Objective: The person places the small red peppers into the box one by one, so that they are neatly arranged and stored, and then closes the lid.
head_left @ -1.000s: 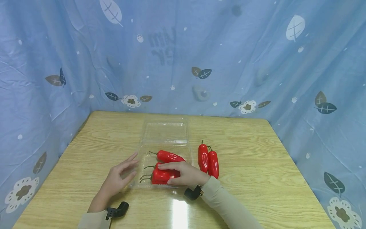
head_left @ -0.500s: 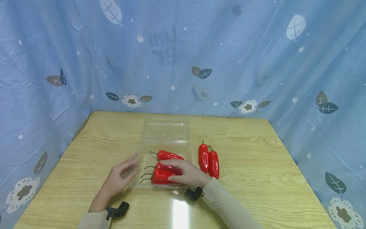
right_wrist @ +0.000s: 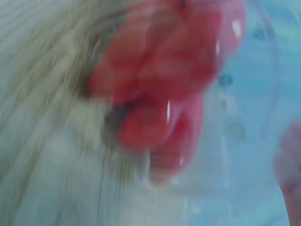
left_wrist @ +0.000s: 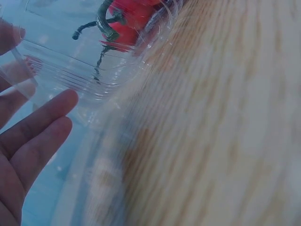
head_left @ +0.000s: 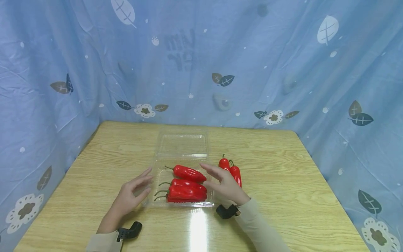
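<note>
A clear plastic clamshell box point(head_left: 152, 202) lies with its lid laid back. Several red peppers point(head_left: 187, 192) sit inside it, green stems pointing left; one red pepper point(head_left: 189, 173) lies apart behind the others. At the box's left side is my left hand point(head_left: 130, 194), fingers extended and slightly bent. In the left wrist view its fingers point(left_wrist: 47, 120) are beside the clear wall; contact is hard to tell. My right hand point(head_left: 225, 183) hovers past the box's right edge, holding nothing, thumb and fingers spread. Blurred peppers point(right_wrist: 178, 61) fill the right wrist view.
Two more red peppers point(head_left: 235, 173) lie side by side on the wooden table point(head_left: 277, 196), right of the box and partly covered by my right hand. The transparent lid point(head_left: 182, 145) lies behind the box. A blue patterned curtain point(head_left: 201, 63) stands around the table.
My right hand has let go of the peppers in the box and moved right, toward the two on the table. Those in the box are now uncovered. My left hand has stayed put.
</note>
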`<state>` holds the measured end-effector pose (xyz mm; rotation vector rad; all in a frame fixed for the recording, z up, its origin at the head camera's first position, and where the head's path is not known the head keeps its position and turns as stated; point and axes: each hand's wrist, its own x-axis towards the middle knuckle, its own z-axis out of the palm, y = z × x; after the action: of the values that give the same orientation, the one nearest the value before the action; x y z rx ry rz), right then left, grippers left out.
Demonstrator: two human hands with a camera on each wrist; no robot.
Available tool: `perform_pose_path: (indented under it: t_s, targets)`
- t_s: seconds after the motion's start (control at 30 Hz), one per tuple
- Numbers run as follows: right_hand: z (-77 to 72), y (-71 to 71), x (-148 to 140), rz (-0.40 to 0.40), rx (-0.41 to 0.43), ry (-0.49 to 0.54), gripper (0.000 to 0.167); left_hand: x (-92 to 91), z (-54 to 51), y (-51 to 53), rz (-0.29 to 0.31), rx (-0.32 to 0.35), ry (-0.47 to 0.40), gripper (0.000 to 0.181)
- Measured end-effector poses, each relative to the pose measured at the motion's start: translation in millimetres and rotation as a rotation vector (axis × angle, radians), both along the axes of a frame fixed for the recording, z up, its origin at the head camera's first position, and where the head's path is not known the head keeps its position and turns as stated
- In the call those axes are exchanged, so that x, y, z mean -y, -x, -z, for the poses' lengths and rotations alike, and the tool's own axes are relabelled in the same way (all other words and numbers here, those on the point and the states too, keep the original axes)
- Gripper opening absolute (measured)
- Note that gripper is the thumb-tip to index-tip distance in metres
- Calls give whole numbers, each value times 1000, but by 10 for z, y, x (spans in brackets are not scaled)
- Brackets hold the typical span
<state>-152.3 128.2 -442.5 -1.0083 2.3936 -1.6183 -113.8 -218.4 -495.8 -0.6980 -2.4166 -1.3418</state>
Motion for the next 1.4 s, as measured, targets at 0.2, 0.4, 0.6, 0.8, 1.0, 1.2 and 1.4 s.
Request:
perform_pose_path:
  t_s: [0.2,0.4,0.6,0.8,1.0,1.2,1.4]
  targets:
    - [39,-14,-252,123,36,42,54,-14,1,7,16,-44,-23,39]
    - [148,-77,-451,247,82,69,53,0,12,9,16,-10,-27,37]
    - [313,-124,-639,329,135,123,53,5,35,19,21,9,-22,36]
    - [379,-107,-816,424,169,164,53,8,-1,11,8,8,-16,36]
    - [425,-80,-925,486,179,109,55,-3,-44,-11,-13,-5,3,38]
    - [488,-68,-969,503,202,80,57,-91,-278,-97,-14,-21,-8,36]
    - [530,-67,-977,500,217,35,59,-29,-48,-8,-11,-35,-38,38]
